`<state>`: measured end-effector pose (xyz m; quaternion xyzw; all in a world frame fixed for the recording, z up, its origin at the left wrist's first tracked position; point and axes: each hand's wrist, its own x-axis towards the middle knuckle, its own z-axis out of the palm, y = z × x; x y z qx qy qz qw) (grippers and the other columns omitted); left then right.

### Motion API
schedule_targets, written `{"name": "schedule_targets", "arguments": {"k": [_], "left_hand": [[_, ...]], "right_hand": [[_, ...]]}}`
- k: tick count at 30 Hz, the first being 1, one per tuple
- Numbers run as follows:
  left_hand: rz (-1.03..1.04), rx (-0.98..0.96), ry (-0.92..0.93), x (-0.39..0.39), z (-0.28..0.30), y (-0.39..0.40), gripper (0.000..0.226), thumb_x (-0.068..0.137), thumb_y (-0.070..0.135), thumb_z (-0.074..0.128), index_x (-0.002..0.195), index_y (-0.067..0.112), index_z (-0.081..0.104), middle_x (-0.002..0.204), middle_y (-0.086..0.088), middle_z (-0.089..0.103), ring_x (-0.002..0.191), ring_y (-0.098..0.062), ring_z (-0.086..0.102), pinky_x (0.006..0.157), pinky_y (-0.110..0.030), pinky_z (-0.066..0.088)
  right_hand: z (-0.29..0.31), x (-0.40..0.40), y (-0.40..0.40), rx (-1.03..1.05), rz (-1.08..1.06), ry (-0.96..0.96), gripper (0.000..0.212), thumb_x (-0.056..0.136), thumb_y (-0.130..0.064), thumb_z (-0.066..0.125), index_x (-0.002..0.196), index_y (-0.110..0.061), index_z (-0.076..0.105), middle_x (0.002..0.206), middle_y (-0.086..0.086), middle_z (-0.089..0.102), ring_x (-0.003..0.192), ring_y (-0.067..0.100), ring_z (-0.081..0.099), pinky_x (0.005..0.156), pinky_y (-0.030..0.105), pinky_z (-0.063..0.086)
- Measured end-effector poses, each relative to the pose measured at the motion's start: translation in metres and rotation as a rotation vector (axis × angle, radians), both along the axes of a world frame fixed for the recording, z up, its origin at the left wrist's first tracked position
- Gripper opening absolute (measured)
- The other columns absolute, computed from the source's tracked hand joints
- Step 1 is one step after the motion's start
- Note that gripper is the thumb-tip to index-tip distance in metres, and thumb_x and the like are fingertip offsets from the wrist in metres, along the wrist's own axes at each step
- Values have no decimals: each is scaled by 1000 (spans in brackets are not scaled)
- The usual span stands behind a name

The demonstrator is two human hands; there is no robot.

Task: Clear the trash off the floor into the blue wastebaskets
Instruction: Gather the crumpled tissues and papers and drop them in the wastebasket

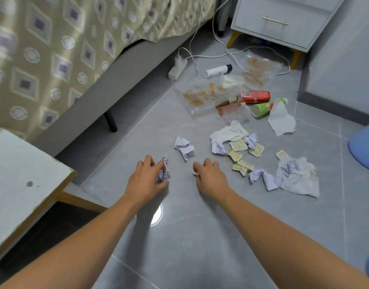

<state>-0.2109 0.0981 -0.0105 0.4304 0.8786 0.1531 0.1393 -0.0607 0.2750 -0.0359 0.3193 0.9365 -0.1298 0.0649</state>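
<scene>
Head camera, looking down at grey floor tiles [179, 236]. At centre frame, my left hand [146, 176] curls its fingers around a crumpled lilac paper ball [163, 174]. My right hand [208, 174] pinches a small white scrap [195, 173] at its fingertips. Another crumpled lilac paper wad [183, 147] lies just above, between both hands, slightly nearer the right. A blue plastic wastebasket [365, 147] sits at the right edge. A red crushed can [255, 96] lies upper right; its writing is unreadable.
</scene>
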Motion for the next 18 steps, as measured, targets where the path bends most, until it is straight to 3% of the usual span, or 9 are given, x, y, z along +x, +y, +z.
{"name": "schedule_targets", "arguments": {"k": [5, 9, 14, 18], "left_hand": [[-34, 111, -15, 3, 9, 7, 28, 83, 41, 70, 107, 31, 58, 104, 7, 39, 95, -20, 46, 69, -32, 46], [-109, 197, -48, 27, 28, 31, 32, 82, 43, 71, 109, 31, 60, 103, 8, 40, 94, -19, 47, 68, -33, 46], [-308, 261, -56, 88, 78, 83, 34, 84, 48, 71, 113, 34, 59, 105, 8, 40, 96, -17, 48, 70, -35, 51], [-532, 339, -117, 174, 133, 142, 38, 85, 52, 69, 117, 36, 58, 108, 8, 41, 98, -16, 49, 69, -33, 48]], "right_hand": [[6, 23, 11, -110, -98, 144, 8, 90, -9, 56, 93, -14, 61, 96, 8, 51, 86, 35, 56, 66, 38, 46], [36, 51, 21, -156, -190, 244, 7, 78, -9, 68, 83, -13, 65, 91, 4, 52, 85, 28, 56, 63, 32, 31], [128, 121, 43, -82, -324, 340, 12, 77, -5, 66, 87, -11, 67, 92, 4, 52, 84, 25, 54, 65, 30, 29], [204, 236, 69, 48, -545, 382, 14, 74, -3, 65, 85, -11, 69, 87, 4, 51, 79, 26, 54, 64, 31, 32]]}}
